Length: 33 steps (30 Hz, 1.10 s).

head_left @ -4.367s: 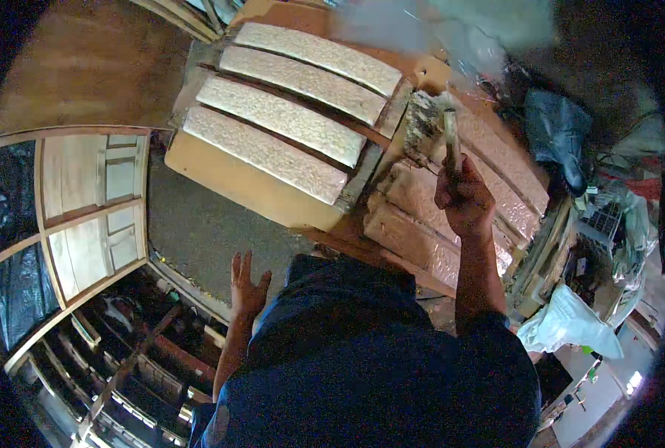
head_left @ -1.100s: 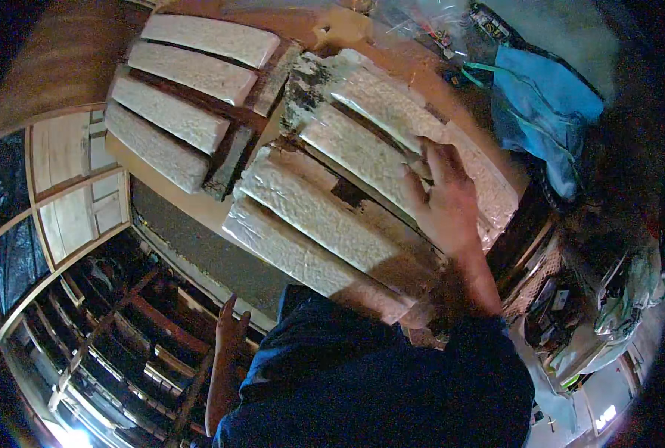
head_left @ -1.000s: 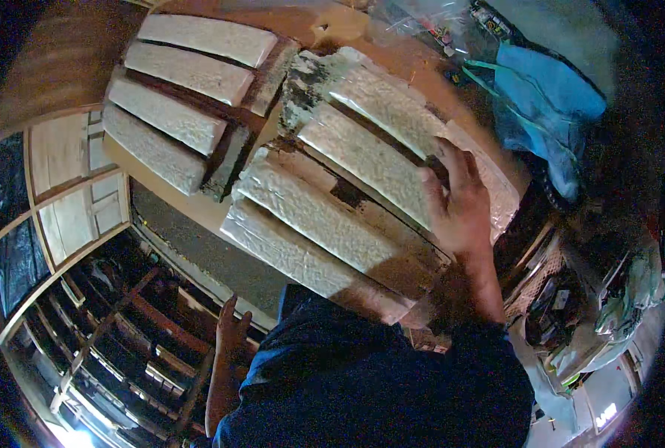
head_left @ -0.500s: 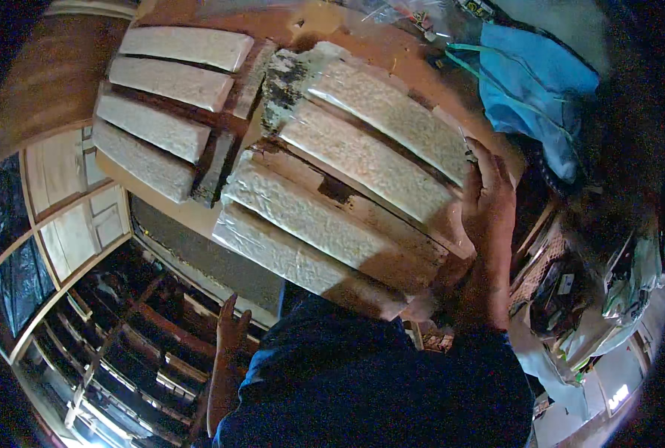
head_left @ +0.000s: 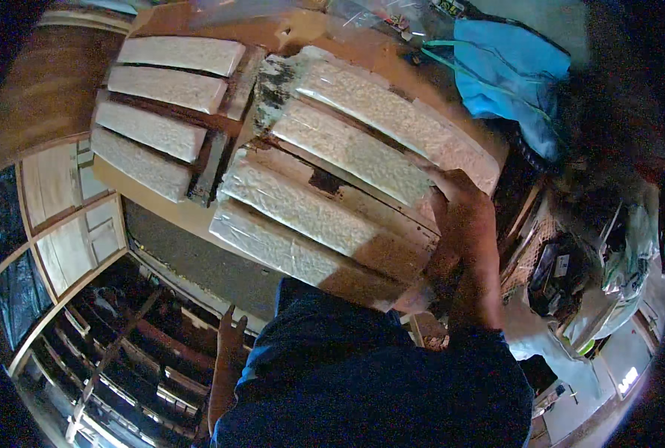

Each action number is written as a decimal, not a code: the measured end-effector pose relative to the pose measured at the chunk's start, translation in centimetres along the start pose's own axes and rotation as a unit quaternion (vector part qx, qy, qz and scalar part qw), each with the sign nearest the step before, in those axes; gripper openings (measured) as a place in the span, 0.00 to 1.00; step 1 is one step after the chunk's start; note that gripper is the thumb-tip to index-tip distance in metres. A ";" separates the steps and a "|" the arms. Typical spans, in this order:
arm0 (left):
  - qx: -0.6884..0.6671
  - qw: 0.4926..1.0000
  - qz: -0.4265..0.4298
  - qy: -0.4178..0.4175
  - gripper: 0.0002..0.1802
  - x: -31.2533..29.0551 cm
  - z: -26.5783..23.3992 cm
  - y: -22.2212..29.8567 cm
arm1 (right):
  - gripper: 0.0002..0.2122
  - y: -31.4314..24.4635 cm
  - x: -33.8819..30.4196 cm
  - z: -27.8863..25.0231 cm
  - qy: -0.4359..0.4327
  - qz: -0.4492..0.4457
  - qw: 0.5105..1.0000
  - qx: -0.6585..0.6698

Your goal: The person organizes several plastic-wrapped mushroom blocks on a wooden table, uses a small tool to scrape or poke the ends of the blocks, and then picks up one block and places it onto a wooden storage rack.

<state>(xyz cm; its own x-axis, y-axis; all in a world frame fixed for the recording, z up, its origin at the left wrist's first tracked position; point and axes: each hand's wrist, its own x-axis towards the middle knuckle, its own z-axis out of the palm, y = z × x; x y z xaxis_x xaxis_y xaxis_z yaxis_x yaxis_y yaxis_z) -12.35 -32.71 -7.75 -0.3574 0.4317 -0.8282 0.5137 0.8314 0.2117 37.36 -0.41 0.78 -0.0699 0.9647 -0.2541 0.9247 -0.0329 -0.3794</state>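
Long pale slabs wrapped in clear film lie in rows on worn wooden boards. My right hand [head_left: 463, 205] is bent over the near right end of the second slab [head_left: 355, 153] in the right group, fingertips touching it. Its thumb and some fingers are hidden, so its grip is unclear. Just beyond lies the topmost slab [head_left: 392, 112], its whole length showing. Two more slabs, an upper one [head_left: 295, 209] and a lower one [head_left: 272, 246], lie nearer my body, partly in shadow. My left hand [head_left: 231, 328] hangs low beside my body, open, fingers apart, holding nothing.
Another group of wrapped slabs [head_left: 179, 56] lies on boards at the far left. A blue cloth or bag [head_left: 504, 71] with green straps sits at the far right. Plastic bags [head_left: 631, 276] crowd the right side. Wooden slatted framework [head_left: 123, 351] stands at lower left.
My right hand has moved left and nearer, from the end of the topmost slab to the second slab's end. The topmost slab's end is now uncovered. The view has shifted slightly.
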 end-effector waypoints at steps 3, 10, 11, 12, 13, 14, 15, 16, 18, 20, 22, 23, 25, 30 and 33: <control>-0.014 1.000 -0.008 0.007 0.34 -0.2 -0.1 1.3 | 0.16 -0.2 -0.4 0.0 0.014 0.004 1.000 -0.007; 0.046 0.996 0.069 0.037 0.33 0.3 0.4 0.1 | 0.16 -0.4 -1.0 -0.2 0.025 -0.007 1.000 -0.007; 0.026 0.996 0.080 0.032 0.33 0.4 0.6 -0.5 | 0.15 -0.3 -1.1 -0.2 0.021 -0.008 1.000 -0.015; 0.015 0.996 0.078 0.040 0.33 0.4 1.1 -1.2 | 0.14 -0.4 -0.9 0.0 0.018 -0.019 0.999 -0.022; 0.029 0.995 0.087 0.039 0.33 0.6 1.2 -1.6 | 0.14 -0.2 -1.0 0.2 0.022 -0.026 0.999 -0.023; 0.042 0.994 0.095 0.037 0.33 0.9 1.4 -2.0 | 0.14 -0.1 -1.2 0.3 0.033 -0.037 0.999 -0.018; 0.034 0.994 0.096 0.041 0.33 1.3 1.9 -2.5 | 0.14 -0.1 -1.3 0.2 0.044 -0.048 0.998 -0.013; -0.008 0.997 0.074 0.028 0.34 1.4 2.8 -3.1 | 0.14 -0.7 -1.0 0.2 0.026 -0.028 0.999 -0.038; 0.133 0.973 0.180 0.051 0.35 4.8 4.9 -10.5 | 0.15 -1.1 -0.6 0.0 0.015 -0.041 0.998 -0.050; -0.053 0.992 0.102 0.043 0.36 7.9 7.9 -14.8 | 0.15 -1.4 -0.4 -0.1 0.003 -0.029 0.998 -0.060; -0.254 0.966 0.031 0.039 0.36 9.2 8.9 -16.8 | 0.15 -2.5 -0.6 -0.4 0.004 -0.024 0.998 -0.049; -0.069 0.993 0.098 0.021 0.37 9.5 9.4 -17.6 | 0.16 -3.7 -0.6 -0.8 0.004 -0.033 0.999 -0.042; 0.107 0.985 0.128 0.032 0.37 9.6 11.0 -19.4 | 0.15 -3.6 -0.8 -0.7 0.013 -0.059 0.991 -0.116; -0.094 0.992 0.054 0.064 0.37 7.3 11.3 -16.8 | 0.10 -4.7 -0.7 -0.1 -0.002 -0.107 0.977 -0.187; -0.224 0.973 -0.055 0.026 0.36 2.6 7.8 -12.1 | 0.11 -7.5 -1.8 0.5 0.008 -0.107 0.981 -0.161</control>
<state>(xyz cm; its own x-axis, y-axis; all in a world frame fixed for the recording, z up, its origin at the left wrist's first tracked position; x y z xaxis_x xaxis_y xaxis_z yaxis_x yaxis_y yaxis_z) -13.38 -44.40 -16.49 -0.4353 0.3388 -0.8341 0.0825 0.9376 0.3378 30.37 -2.07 3.64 -0.2712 0.9446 -0.1849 0.9601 0.2520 -0.1213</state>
